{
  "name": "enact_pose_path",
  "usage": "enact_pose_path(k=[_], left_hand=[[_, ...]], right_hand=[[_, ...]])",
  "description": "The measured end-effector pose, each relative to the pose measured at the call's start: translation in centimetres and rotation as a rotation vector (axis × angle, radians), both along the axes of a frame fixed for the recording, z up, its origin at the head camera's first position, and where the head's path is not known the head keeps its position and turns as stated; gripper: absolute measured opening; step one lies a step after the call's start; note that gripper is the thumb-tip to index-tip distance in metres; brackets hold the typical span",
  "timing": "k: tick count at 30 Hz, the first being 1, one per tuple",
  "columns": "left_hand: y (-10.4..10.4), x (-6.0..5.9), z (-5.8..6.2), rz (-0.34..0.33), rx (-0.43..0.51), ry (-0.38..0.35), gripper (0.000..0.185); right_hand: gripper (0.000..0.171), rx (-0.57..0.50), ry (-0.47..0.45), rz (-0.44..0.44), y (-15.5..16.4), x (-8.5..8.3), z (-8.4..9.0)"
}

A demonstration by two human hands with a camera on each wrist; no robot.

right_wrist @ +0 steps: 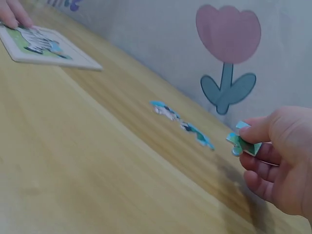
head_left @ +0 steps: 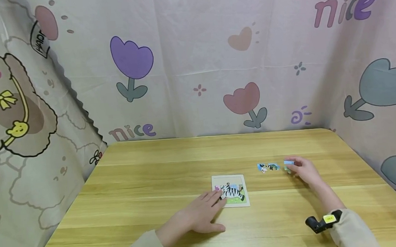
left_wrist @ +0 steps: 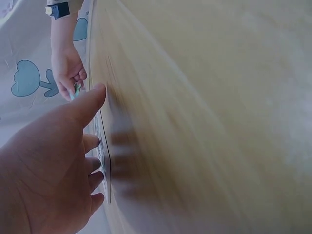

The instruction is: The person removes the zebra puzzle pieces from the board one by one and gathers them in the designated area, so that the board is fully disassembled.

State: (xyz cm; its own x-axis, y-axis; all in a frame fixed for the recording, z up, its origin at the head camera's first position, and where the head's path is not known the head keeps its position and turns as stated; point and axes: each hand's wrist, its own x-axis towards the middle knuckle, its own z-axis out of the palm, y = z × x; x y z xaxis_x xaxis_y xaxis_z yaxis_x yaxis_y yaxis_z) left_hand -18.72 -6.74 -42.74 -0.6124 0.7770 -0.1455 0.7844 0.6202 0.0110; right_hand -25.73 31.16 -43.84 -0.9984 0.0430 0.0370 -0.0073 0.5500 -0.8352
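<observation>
A jigsaw puzzle in a white frame (head_left: 228, 178) lies near the middle of the table, showing a zebra on green grass; its upper part is bare. My left hand (head_left: 205, 212) rests with extended fingers on the puzzle's left side, covering part of the picture. Off to the right, my right hand (head_left: 304, 169) pinches a blue and green puzzle piece (right_wrist: 243, 144) between thumb and fingers, just above the table. Left of that hand, other puzzle pieces (right_wrist: 180, 123) lie together on the wood, blue with black, white and green parts.
The wooden table (head_left: 146, 174) reaches back to a patterned curtain (head_left: 184, 43) with tulips and lettering, which also hangs along both sides. On the right wrist sits a black camera (head_left: 322, 222) with a yellow label.
</observation>
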Motion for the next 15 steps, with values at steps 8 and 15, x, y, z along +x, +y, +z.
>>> enact_pose_path(k=[8,15], left_hand=[[-0.3,0.2,0.2,0.014,0.002,-0.018,0.078],[-0.4,0.3,0.2,0.013,0.006,-0.017,0.078]], right_hand=[[0.038,0.214,0.027,-0.058,0.4,-0.9,-0.4],[0.032,0.287,0.057,-0.048,0.2,-1.7,-0.8]])
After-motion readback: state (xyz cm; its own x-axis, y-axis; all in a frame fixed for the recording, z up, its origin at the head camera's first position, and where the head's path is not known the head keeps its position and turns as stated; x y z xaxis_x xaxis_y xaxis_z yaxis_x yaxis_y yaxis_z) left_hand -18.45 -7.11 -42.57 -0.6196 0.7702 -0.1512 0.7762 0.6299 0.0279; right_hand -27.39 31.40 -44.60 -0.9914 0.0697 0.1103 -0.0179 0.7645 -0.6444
